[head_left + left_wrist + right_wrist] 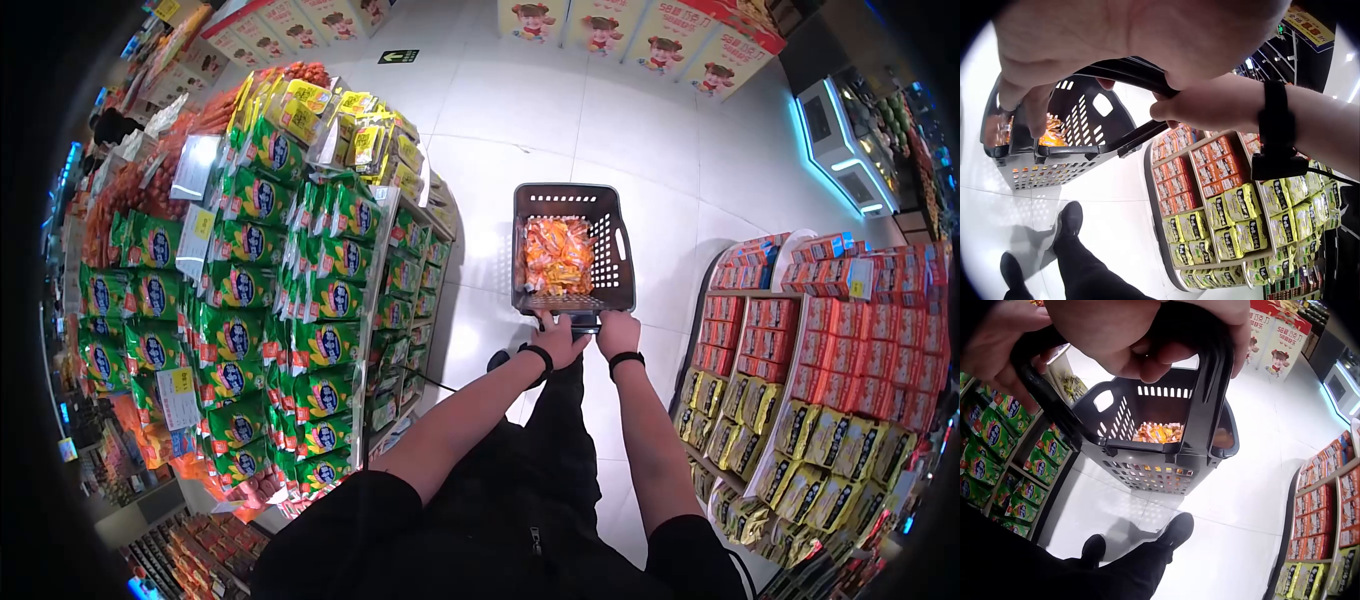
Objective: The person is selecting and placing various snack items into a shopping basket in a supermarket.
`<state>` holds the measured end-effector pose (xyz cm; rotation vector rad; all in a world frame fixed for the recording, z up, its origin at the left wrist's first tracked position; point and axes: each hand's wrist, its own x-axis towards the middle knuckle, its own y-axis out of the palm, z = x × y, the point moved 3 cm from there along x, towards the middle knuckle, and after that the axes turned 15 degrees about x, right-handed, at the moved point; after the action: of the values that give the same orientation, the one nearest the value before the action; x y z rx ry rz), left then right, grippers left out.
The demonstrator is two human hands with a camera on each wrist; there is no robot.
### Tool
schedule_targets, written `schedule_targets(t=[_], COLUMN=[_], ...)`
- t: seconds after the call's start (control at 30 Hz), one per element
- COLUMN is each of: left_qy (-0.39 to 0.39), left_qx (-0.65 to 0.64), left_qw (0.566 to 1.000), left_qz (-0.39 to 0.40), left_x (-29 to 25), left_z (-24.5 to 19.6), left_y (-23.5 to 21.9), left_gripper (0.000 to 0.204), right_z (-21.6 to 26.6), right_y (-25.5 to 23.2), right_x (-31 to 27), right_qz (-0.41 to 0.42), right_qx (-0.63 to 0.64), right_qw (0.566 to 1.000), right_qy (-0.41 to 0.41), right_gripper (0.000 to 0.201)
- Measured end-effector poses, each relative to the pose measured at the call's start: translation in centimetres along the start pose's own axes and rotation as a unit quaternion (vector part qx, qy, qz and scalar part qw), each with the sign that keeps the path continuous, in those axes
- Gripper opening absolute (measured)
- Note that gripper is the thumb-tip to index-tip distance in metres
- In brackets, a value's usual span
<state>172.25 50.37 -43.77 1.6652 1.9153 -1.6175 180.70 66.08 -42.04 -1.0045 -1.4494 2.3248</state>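
A dark basket holding orange-wrapped packs is held out in front of the body. The left hand lies at the near end, gripping the black handle; in the left wrist view some of this hand's fingers extend down near the rim. Beside it the right hand holds the handle too. The right wrist view shows the right hand with fingers curled round the bar, and the left hand on the handle's other side. Palms partly hide the handle.
A shelf of green packs stands close on the left. On the right, another shelf carries red boxes and yellow packs. Printed cartons stand ahead, and a lit case is at far right. Pale floor lies between.
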Motion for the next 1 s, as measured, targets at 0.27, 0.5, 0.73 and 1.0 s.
schedule_targets(t=[0.27, 0.5, 0.73, 1.0], left_qy=[-0.031, -0.087, -0.127, -0.162], left_qx=[-0.043, -0.052, -0.102, -0.113], left_qw=[0.998, 0.995, 0.983, 0.971], left_qz=[-0.021, -0.022, -0.081, -0.134], left_x=[10.2, 18.2, 26.6, 36.9], left_z=[0.6, 0.7, 2.8, 5.2], left_y=[-10.2, -18.0, -24.7, -34.5], left_gripper=[0.095, 0.094, 0.088, 0.098], right_z=[1.8, 1.9, 5.9, 12.5], right_y=[-5.5, -6.9, -11.6, -18.1], right_x=[14.9, 28.6, 40.3, 55.5], right_qz=[-0.08, -0.005, 0.026, 0.045], right_qx=[0.054, 0.0, -0.034, -0.034], right_qw=[0.988, 0.989, 0.979, 0.958], right_qy=[-0.12, -0.148, -0.201, -0.281], right_gripper=[0.019, 0.024, 0.019, 0.017])
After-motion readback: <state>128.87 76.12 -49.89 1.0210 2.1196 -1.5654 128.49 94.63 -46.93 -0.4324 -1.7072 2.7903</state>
